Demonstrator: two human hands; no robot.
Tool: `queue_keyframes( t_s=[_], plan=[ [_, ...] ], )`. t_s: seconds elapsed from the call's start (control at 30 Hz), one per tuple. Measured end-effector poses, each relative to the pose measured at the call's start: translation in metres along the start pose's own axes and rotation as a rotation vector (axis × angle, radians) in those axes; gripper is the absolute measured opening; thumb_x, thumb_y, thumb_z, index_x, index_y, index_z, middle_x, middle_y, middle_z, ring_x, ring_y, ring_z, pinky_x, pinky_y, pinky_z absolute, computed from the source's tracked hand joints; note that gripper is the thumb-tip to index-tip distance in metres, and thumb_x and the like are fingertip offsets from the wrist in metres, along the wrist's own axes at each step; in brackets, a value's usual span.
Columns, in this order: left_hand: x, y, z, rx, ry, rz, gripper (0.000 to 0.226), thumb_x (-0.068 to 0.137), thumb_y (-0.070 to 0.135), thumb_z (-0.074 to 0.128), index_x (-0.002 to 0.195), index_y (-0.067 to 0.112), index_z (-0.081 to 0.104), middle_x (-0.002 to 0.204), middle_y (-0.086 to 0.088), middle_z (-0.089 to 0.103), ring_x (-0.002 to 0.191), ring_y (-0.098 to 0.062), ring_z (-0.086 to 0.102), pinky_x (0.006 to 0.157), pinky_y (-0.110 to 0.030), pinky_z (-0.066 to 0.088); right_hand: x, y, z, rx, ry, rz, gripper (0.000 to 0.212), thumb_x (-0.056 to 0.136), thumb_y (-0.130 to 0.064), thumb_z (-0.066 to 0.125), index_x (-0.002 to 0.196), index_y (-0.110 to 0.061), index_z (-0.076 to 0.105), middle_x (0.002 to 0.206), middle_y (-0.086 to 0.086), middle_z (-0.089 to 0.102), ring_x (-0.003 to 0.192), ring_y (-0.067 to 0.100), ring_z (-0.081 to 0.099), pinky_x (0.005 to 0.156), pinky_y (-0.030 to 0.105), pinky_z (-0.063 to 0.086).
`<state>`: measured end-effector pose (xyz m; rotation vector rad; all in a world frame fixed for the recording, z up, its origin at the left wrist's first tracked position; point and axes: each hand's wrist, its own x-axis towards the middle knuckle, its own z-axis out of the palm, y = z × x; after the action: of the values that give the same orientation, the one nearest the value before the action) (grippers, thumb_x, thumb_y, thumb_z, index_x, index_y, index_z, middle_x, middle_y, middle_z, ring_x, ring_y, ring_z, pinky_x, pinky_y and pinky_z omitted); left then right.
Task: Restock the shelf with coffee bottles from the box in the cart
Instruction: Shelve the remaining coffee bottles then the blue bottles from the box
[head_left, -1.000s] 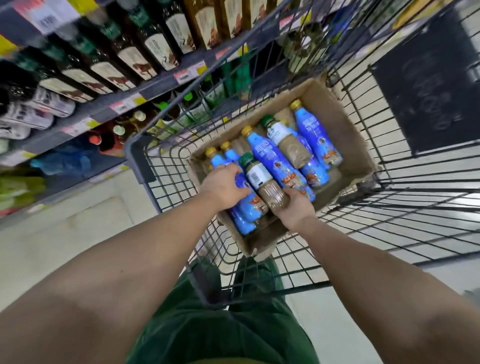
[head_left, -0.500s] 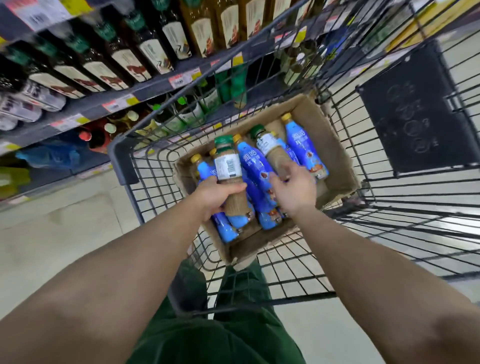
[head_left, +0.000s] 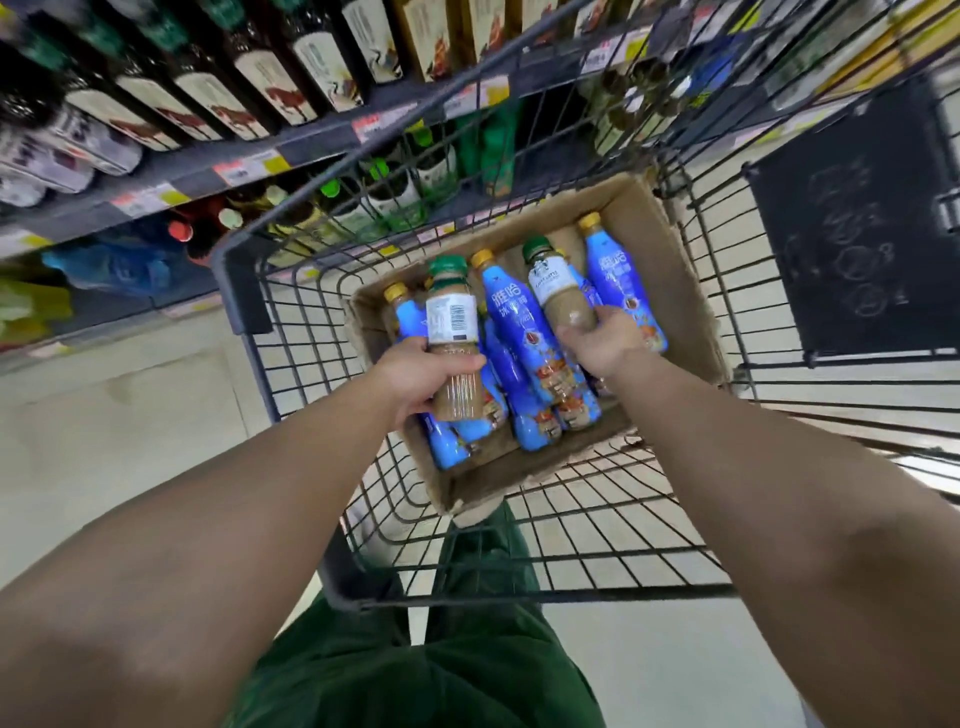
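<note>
Left hand clasped brown coffee bottle upright above box | right hand gripped second brown bottle lying lengthwise, cap pointing away; shelf lay left, nearer left hand

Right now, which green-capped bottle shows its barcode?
The one in the left hand: that bottle is lifted with its barcode label facing the camera. The other green-capped bottle, under the right hand, shows a logo label.

Even, soft indoor light falls from above, with faint shadows. Wide-angle distortion bends the shelf at eleven o'clock, where bottles smear with motion blur; the centre stays sharper.
</note>
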<state>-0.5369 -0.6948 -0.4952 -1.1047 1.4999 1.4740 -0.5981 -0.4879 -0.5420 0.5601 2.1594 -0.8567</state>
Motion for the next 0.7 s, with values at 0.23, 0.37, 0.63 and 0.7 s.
queue_keyframes(
  t_s=[0.23, 0.37, 0.63, 0.7],
  plan=[
    [-0.047, 0.015, -0.022, -0.048, -0.009, 0.148, 0.038, 0.079, 0.016, 0.078, 0.111, 0.018, 0.058, 0.095, 0.001, 0.071, 0.077, -0.012, 0.067, 0.057, -0.025, 0.055, -0.091, -0.031, 0.007, 0.484, -0.278, -0.134, 0.06, 0.082, 0.0, 0.069, 0.135, -0.011, 0.043, 0.104, 0.005, 0.061, 0.086, 0.015, 0.062, 0.073, 0.018, 0.052],
    [-0.089, 0.009, -0.075, -0.136, 0.044, 0.294, 0.039, 0.077, 0.013, 0.079, 0.109, 0.017, 0.057, 0.11, -0.004, 0.069, 0.086, -0.019, 0.067, 0.074, -0.035, 0.057, -0.145, -0.087, 0.04, 0.461, -0.491, -0.28, 0.047, 0.082, 0.009, 0.065, 0.108, -0.025, 0.047, 0.103, -0.002, 0.061, 0.085, 0.012, 0.063, 0.071, 0.025, 0.057],
    [-0.207, -0.047, -0.291, -0.302, 0.143, 0.57, 0.057, 0.077, 0.018, 0.079, 0.126, 0.017, 0.05, 0.116, -0.002, 0.067, 0.091, -0.015, 0.066, 0.065, -0.03, 0.051, -0.293, -0.234, 0.173, 0.365, -0.553, -0.597, 0.048, 0.082, 0.005, 0.067, 0.114, -0.023, 0.046, 0.101, -0.001, 0.065, 0.087, 0.017, 0.065, 0.071, 0.036, 0.058],
    [-0.238, -0.074, -0.351, -0.374, 0.222, 0.638, 0.06, 0.074, 0.019, 0.082, 0.124, 0.015, 0.049, 0.115, -0.003, 0.068, 0.092, -0.017, 0.067, 0.071, -0.031, 0.053, -0.337, -0.271, 0.222, 0.373, -0.602, -0.635, 0.043, 0.084, -0.001, 0.067, 0.118, -0.02, 0.049, 0.103, 0.0, 0.067, 0.087, 0.018, 0.067, 0.073, 0.04, 0.059]
  ],
)
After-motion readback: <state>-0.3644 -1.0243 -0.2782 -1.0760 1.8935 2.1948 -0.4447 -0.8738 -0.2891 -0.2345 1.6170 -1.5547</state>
